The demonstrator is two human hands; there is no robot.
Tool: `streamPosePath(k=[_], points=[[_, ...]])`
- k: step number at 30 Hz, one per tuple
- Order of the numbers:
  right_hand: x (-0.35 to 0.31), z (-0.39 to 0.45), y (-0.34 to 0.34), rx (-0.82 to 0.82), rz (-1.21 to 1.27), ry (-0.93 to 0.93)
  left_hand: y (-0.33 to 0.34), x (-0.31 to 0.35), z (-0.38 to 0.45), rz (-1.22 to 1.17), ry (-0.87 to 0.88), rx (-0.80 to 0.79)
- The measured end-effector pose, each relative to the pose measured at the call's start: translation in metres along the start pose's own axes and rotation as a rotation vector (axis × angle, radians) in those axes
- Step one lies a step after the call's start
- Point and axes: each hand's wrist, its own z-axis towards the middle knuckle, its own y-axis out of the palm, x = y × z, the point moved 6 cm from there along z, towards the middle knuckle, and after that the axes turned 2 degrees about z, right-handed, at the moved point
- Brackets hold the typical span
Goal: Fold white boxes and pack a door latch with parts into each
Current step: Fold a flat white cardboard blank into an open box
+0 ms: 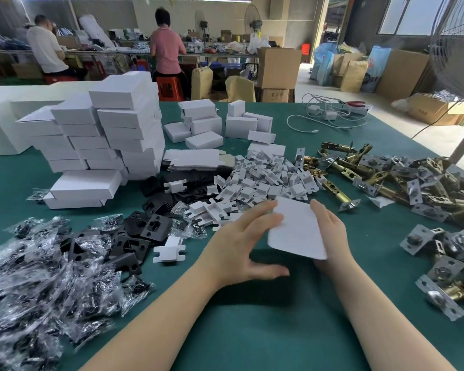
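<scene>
Right now the left hand (241,245), fingers spread, touches a flat white cardboard box blank (298,231) that the right hand (330,236) pinches above bare green felt surface (265,325). Beyond them lie small white folded card inserts (263,180); rightward, brass door latches (402,180); leftward, crinkly clear parts bags (32,277).

Your two forearms come in from the bottom edge, both bare from the frame edge to the wrist, with no sleeve showing. Your left hand (241,247) and right hand (330,234) wear no gloves. No ring, watch or band shows on either wrist or finger.
</scene>
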Motion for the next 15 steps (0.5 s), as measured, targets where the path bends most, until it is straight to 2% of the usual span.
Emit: streamPosePath(k=[3,5,7,9,12,15], points=[[-0.002,0.0,0.003,-0.049,-0.188,-0.035,0.0,-0.001,-0.002,0.012,0.009,0.096],[-0.001,-0.004,0.009,-0.046,-0.361,-0.131,-0.005,-0.012,-0.004,-0.056,-0.111,0.179],[-0.001,-0.008,0.012,-0.005,-0.432,-0.223,-0.01,-0.025,-0.007,-0.108,-0.28,0.222],[-0.01,-0.007,0.008,0.103,-0.483,-0.34,-0.011,-0.038,-0.009,-0.195,-0.422,0.19],[-0.039,0.015,-0.006,0.248,-0.737,-0.468,-0.003,-0.052,-0.009,-0.337,-0.535,0.06],[-0.063,0.05,-0.031,0.328,-1.096,-0.349,0.002,-0.057,-0.01,-0.373,-0.55,-0.005]])
